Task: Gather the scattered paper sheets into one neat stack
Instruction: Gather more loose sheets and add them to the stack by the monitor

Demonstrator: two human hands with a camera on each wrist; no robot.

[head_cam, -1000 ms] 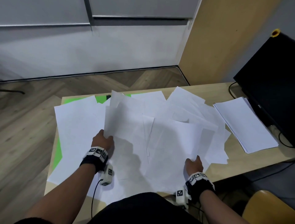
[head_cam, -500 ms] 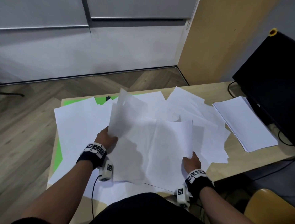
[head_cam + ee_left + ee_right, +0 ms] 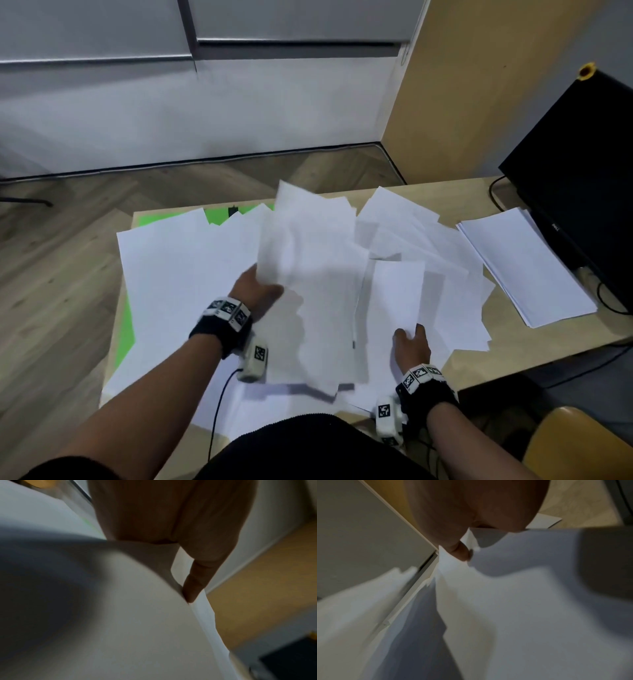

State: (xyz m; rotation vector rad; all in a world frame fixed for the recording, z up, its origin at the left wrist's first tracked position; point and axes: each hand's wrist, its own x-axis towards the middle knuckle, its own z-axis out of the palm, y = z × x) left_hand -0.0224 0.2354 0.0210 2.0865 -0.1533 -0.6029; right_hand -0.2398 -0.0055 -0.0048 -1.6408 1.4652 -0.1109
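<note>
Several white paper sheets (image 3: 171,274) lie scattered and overlapping across the wooden table (image 3: 513,363). My left hand (image 3: 257,287) grips the left edge of a bundle of sheets (image 3: 308,260) lifted and tilted above the pile; in the left wrist view its thumb (image 3: 193,588) presses on the paper (image 3: 137,628). My right hand (image 3: 411,346) pinches the lower right of a raised sheet (image 3: 394,298); its thumb (image 3: 460,553) lies on the paper (image 3: 522,601) in the right wrist view. The other fingers are hidden under the sheets.
A neat stack of white paper (image 3: 524,267) lies at the table's right end beside a black monitor (image 3: 582,178) with cables. A green mat (image 3: 219,214) shows under the sheets. A yellow chair (image 3: 579,442) stands at lower right, a wooden cabinet (image 3: 479,85) behind.
Both hands have drawn inward and lifted their sheets off the pile. The left hand's bundle has risen and swung right over the middle; the right hand's sheet now stands more upright.
</note>
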